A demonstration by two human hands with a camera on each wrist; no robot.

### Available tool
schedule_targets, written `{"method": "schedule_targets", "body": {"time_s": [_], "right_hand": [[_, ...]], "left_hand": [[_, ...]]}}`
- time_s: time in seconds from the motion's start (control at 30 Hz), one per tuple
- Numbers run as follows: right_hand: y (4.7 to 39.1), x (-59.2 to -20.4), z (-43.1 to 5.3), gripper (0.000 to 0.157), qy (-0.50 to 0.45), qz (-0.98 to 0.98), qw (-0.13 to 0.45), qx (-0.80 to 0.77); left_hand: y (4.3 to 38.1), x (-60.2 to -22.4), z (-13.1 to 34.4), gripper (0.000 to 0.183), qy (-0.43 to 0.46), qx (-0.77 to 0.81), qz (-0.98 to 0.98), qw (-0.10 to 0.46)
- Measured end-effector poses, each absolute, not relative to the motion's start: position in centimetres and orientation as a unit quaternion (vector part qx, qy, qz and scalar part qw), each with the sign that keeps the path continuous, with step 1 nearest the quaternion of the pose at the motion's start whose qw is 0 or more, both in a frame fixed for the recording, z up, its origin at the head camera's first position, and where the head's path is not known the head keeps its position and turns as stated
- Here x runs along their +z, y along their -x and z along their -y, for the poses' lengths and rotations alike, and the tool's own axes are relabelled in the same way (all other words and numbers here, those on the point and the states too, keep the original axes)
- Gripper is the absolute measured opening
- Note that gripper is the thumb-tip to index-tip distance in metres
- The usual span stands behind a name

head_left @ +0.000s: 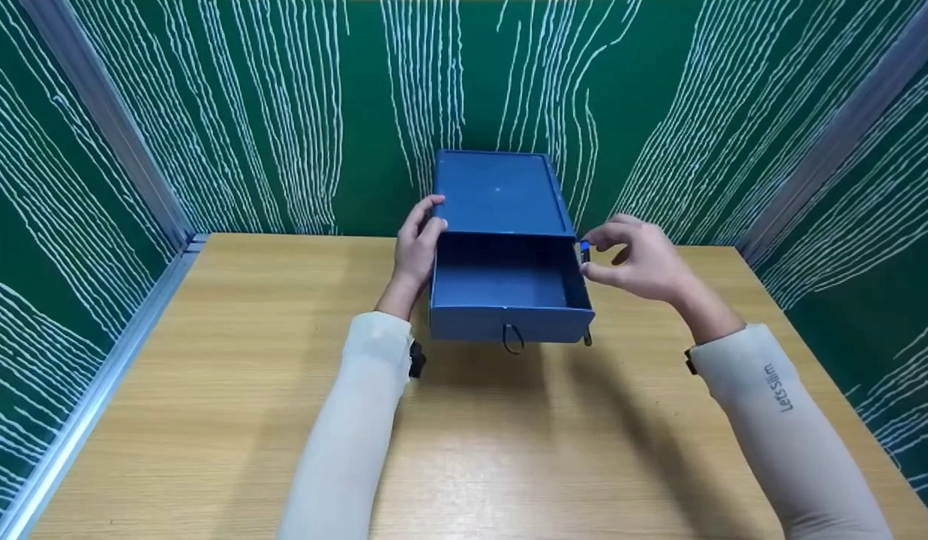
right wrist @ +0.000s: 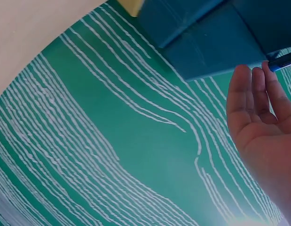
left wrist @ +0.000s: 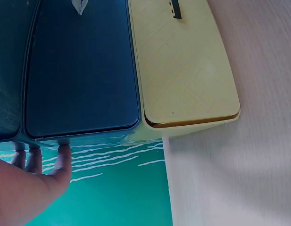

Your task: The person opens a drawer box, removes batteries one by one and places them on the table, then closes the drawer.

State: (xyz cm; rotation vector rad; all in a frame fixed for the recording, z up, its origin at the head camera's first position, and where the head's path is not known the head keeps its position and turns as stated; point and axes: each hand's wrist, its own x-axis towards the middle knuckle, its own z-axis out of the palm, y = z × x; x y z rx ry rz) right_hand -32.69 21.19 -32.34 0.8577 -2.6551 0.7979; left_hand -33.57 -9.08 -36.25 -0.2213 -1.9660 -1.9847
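Observation:
A blue drawer cabinet stands at the back of the table, its top drawer pulled out toward me. My left hand rests against the cabinet's left side near the front edge; in the left wrist view its fingertips touch the blue side wall. Just outside the drawer's right wall, my right hand pinches a blue-and-black stick, like a marker, between thumb and fingers. In the right wrist view only part of the stick shows, its blue end at the fingertips.
Below the blue drawers sits a yellow drawer with a black pull. A dark loop handle hangs from the open drawer's front. Green walls with white wavy lines enclose the wooden table at the back and sides.

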Motion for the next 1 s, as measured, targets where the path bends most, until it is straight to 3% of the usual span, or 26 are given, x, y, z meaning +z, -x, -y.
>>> {"method": "schedule_targets", "body": {"time_s": [0.4,0.7,1.0], "right_hand": [[33.9,-34.9,-22.3,0.038,-0.267,0.923,0.094,0.260],[34.4,-37.2,-22.6,0.058,-0.239,0.938,0.059,0.243],[35.4,-39.9,-23.2,0.044,-0.230,0.947,0.031,0.223]], "left_hand": [[35.0,-37.6,9.3,0.035,0.080,-0.702,0.686,0.171],[35.3,-37.9,9.4,0.036,0.080,-0.701,0.686,0.175],[33.6,-36.3,9.1,0.037,0.079,-0.695,0.693,0.174]]}}
